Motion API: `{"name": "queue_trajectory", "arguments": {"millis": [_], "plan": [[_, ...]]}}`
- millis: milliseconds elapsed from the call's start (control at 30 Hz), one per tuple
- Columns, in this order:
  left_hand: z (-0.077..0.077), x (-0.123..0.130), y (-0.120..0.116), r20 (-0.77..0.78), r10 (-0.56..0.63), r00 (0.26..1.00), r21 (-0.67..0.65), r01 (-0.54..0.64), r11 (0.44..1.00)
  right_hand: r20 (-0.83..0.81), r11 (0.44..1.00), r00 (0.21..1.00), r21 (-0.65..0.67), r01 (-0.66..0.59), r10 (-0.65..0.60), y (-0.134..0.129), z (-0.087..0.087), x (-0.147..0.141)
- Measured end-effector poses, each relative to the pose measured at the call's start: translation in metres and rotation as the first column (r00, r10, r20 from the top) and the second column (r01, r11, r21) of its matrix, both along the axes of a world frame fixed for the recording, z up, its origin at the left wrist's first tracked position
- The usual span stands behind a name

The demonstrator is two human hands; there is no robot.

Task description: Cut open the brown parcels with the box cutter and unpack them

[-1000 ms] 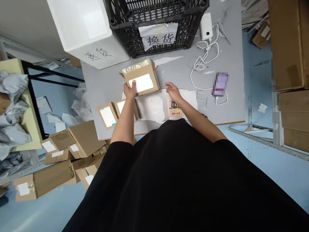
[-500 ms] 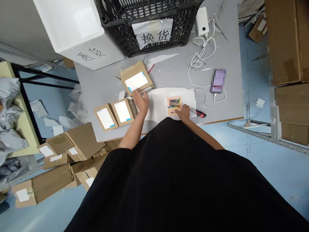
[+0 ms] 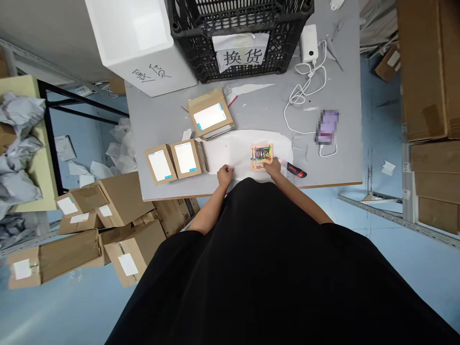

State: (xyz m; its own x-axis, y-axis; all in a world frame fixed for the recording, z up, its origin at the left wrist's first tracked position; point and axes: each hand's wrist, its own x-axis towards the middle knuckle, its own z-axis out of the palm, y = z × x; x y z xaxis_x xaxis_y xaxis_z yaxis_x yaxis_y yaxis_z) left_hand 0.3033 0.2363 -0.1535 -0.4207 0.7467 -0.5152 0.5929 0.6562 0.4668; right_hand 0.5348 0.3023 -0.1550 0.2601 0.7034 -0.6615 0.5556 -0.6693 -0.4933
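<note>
A small peach-coloured packet with a bright printed picture lies on a white sheet near the table's front edge. My right hand is at the packet's lower right corner, fingers closed on it. To the left, my left hand is closed in a pinch over the sheet's front part; what is between its fingertips is too small to make out. A red and black cutter lies just right of my right hand. Cardboard boxes with white labels stand left of the sheet, and another labelled box lies behind them.
At the back are a white bin and a black crate. A phone with a white cable and a white charger lie on the right. Cartons are piled on the floor at left.
My left hand has moved from the labelled boxes down to the front of the white sheet, and its fingers have closed. My right hand remains at the packet. The view has shifted slightly.
</note>
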Motion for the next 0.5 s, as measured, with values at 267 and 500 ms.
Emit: {"name": "queue_trajectory", "arguments": {"millis": [267, 500], "plan": [[0.002, -0.055, -0.033, -0.198, 0.16, 0.967, -0.03, -0.169, 0.985, -0.112, 0.996, 0.994, 0.091, 0.002, 0.008, -0.004, 0.009, 0.025], [0.01, -0.08, -0.048, -0.218, 0.253, 0.943, -0.025, -0.264, 0.964, -0.077, 0.997, 0.997, 0.076, 0.003, 0.003, 0.01, 0.001, 0.035]]}}
